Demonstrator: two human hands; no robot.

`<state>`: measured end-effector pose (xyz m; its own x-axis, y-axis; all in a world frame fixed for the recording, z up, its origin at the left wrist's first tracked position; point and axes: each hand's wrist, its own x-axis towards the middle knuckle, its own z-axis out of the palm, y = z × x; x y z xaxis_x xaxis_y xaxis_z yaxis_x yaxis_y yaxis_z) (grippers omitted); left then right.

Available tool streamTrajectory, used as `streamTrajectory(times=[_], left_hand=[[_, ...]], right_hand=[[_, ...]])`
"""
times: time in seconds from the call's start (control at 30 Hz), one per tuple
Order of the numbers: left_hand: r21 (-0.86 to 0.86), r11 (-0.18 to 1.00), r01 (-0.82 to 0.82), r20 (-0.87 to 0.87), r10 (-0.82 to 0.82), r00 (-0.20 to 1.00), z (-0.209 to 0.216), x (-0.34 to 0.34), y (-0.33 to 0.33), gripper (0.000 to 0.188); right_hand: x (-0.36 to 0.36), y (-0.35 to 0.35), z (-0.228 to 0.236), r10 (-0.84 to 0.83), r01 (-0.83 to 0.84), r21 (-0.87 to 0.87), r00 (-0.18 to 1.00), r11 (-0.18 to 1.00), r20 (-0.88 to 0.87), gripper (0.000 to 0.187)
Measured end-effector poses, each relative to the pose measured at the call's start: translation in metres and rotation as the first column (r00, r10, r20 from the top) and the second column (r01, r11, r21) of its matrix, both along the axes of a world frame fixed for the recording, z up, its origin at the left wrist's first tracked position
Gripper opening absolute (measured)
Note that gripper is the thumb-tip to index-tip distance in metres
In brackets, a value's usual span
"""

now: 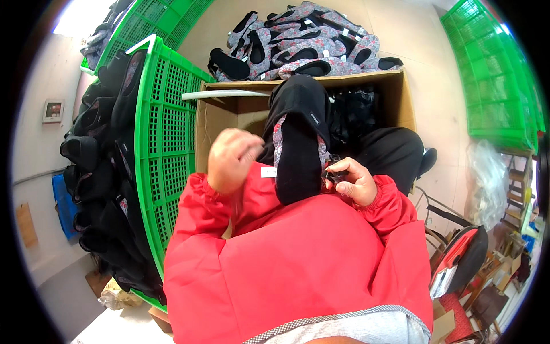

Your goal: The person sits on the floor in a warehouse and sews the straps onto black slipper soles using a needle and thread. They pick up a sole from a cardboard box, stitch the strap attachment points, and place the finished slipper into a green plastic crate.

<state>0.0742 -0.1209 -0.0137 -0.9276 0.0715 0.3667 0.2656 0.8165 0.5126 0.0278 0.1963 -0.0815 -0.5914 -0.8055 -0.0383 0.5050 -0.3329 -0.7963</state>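
A black-soled slipper (pixel 298 157) fills the space between the left grip (pixel 230 159) and the right grip (pixel 356 184), so neither can go straight across. Left of the left grip, a tall green crate (pixel 164 133) stands like a wall. Ahead of it, a white stick (pixel 238 94) pokes over the open box (pixel 401 103). A black knee (pixel 391 149) blocks just ahead of the right grip. Above both grips is open air.
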Motion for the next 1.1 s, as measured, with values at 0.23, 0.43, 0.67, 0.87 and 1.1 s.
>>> streamTrajectory(times=[0.23,0.43,0.67,0.87,1.1], left_hand=[[0.084,0.995,0.044,0.147,-0.056,0.988,-0.004,0.059,0.043,0.025],[0.111,0.962,-0.247,0.180,0.225,0.957,-0.018,0.067,0.067,0.026],[0.340,0.912,-0.230,0.226,0.159,0.961,-0.037,0.079,0.061,0.014],[0.687,0.605,-0.404,0.302,0.268,0.915,-0.059,0.093,0.058,0.012],[0.749,0.464,-0.473,0.384,0.278,0.881,-0.059,0.100,0.054,0.014]], right_hand=[[-0.006,-0.014,0.018,0.106,-0.115,-0.037,0.975,0.993,-0.193,0.034],[0.000,-0.035,0.029,0.198,-0.176,0.153,0.969,0.972,-0.145,0.034],[-0.002,-0.057,0.041,0.184,-0.103,0.336,0.959,0.936,-0.217,0.032],[-0.004,-0.067,0.041,0.187,-0.024,0.403,0.909,0.915,-0.372,0.030],[-0.016,-0.076,0.072,0.457,-0.027,0.598,0.673,0.801,-0.582,0.033]])
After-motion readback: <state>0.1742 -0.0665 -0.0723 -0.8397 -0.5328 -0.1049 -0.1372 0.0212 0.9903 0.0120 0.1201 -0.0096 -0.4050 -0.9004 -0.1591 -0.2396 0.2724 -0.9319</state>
